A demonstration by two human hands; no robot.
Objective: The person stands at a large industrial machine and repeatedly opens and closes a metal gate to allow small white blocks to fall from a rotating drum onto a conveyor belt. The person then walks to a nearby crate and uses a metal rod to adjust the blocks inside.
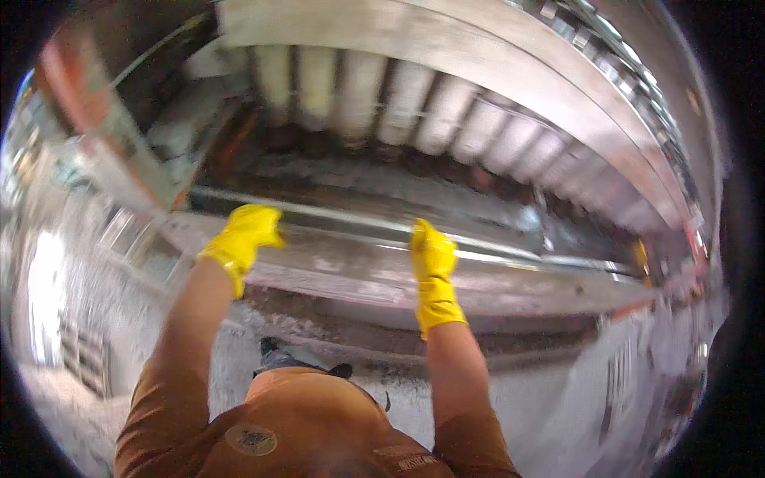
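Note:
Both my hands wear yellow rubber gloves. My left hand [245,237] hovers by the near edge of a long machine bed, thumb and fingers apart, with nothing visible between them. Behind it runs a long pale metal rail [343,215], which stretches across the bed to the far right. My right hand [434,259] is closed in a fist around a thin shiny metal rod [502,260] that shows on both sides of the glove. The rod lies roughly along the rail. Motion blur hides the fingertips' exact contact.
Beyond the rail stands a row of several pale upright cylinders [362,95] under a wide metal beam [446,44]. An orange-red post [76,84] rises at the left. A low ledge [343,288] borders the near side. A slatted pallet [85,358] is at lower left.

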